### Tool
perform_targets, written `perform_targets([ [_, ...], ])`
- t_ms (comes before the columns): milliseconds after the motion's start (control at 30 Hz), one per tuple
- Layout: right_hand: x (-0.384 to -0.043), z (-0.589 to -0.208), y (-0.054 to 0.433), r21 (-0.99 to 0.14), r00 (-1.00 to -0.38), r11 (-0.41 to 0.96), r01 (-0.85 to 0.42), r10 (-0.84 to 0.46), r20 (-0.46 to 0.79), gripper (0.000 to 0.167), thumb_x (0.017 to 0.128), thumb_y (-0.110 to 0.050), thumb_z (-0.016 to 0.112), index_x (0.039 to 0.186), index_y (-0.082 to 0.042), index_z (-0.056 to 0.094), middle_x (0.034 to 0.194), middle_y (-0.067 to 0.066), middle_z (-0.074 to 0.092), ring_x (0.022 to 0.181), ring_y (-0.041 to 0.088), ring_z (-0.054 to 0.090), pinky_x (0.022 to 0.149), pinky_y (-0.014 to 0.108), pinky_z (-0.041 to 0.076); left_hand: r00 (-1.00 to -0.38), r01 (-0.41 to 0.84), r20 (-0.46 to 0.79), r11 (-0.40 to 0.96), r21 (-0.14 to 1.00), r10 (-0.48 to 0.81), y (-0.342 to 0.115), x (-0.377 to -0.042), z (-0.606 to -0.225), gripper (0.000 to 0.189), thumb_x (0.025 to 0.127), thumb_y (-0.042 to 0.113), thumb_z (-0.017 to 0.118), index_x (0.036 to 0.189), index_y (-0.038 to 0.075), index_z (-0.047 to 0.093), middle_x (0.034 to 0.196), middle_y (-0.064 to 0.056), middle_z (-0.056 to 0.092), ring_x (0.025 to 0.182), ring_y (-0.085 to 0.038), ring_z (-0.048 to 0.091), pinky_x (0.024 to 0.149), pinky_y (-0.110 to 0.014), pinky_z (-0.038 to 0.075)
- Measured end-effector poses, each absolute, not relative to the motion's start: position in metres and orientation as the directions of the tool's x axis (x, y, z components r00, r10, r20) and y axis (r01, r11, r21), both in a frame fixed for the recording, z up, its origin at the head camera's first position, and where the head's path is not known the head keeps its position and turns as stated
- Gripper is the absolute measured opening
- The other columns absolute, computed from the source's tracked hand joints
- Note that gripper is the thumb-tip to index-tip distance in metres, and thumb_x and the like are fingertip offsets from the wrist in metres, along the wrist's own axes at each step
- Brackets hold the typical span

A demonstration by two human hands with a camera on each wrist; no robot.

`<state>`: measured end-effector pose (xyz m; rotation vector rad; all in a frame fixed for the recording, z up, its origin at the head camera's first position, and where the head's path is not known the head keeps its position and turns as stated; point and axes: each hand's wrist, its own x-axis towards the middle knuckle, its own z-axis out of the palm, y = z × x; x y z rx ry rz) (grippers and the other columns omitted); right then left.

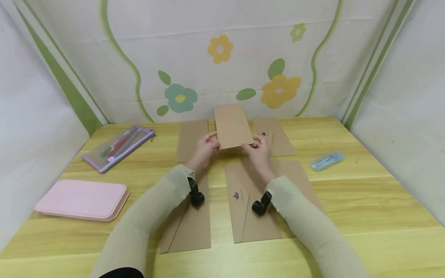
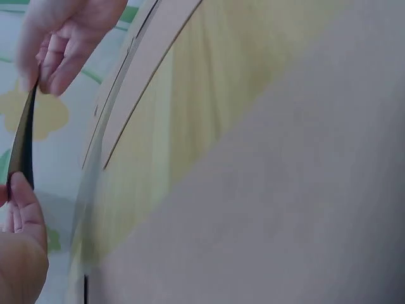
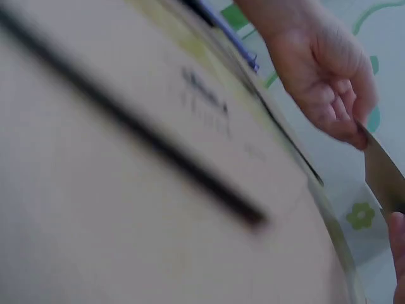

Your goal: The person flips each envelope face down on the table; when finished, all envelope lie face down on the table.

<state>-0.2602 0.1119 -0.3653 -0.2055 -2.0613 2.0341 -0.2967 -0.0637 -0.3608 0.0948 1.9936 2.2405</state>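
Both hands hold up a brown kraft paper envelope (image 1: 233,125) above the far middle of the table. My left hand (image 1: 206,151) pinches its near left corner between thumb and fingers. At the near right corner, my right hand (image 1: 259,152) has the same sort of pinch. In the left wrist view the held envelope (image 2: 24,139) appears almost edge-on, slightly bowed and dark inside, between the left hand (image 2: 28,234) and the right hand (image 2: 69,44). The right wrist view catches part of this envelope (image 3: 383,168) and the left hand's curled fingers (image 3: 342,117).
More brown envelopes lie flat: back left (image 1: 191,141), back right (image 1: 279,141), front left (image 1: 196,224) and front right (image 1: 257,220), some with a crown print. A pink case (image 1: 83,199) and a purple-edged pencil pouch (image 1: 119,148) lie left, a small blue box (image 1: 326,161) right.
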Motion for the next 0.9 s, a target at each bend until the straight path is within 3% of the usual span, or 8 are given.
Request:
perform_targets([
  [200,-0.259,-0.362,0.127,-0.963,-0.987,0.252,0.094,0.147,-0.058,0.054,0.081,-0.015,0.069,0.128,-0.003,0.045,0.079,0.003,0.059,0.07,0.018,0.062,0.064,0.027,0.053,-0.97,-0.133,-0.134,0.018,0.991,0.201,-0.069,-0.297,-0.361,0.057,0.082,-0.008,0.048,0.138,-0.001,0.038,0.077,-0.006,0.053,0.065,-0.012,0.055,0.07,-0.024,0.051],
  [400,-0.261,-0.363,0.13,-0.946,-0.978,0.263,0.19,0.137,-0.159,0.057,0.081,-0.015,0.068,0.132,-0.002,0.045,0.086,0.008,0.061,0.062,0.01,0.062,0.064,0.023,0.053,-0.961,-0.171,-0.187,0.096,0.981,0.205,-0.067,-0.296,-0.362,0.054,0.086,-0.005,0.049,0.138,-0.001,0.038,0.088,-0.009,0.054,0.072,-0.014,0.056,0.076,-0.025,0.051],
  [633,-0.263,-0.368,0.131,-0.942,-0.966,0.226,0.246,0.139,-0.219,0.057,0.083,-0.017,0.068,0.134,-0.006,0.044,0.074,0.007,0.059,0.051,0.009,0.054,0.05,0.021,0.048,-0.947,-0.156,-0.202,0.193,0.969,0.249,-0.066,-0.299,-0.366,0.057,0.086,-0.006,0.049,0.141,-0.002,0.033,0.098,-0.013,0.055,0.08,-0.016,0.058,0.084,-0.028,0.051],
  [900,-0.264,-0.369,0.132,-0.944,-0.961,0.201,0.261,0.146,-0.235,0.054,0.083,-0.01,0.067,0.132,-0.003,0.044,0.076,0.008,0.059,0.052,0.009,0.054,0.05,0.02,0.05,-0.946,-0.103,-0.19,0.311,0.945,0.262,-0.066,-0.296,-0.366,0.061,0.086,-0.003,0.051,0.143,0.002,0.03,0.117,-0.019,0.052,0.095,-0.021,0.056,0.086,-0.03,0.049],
])
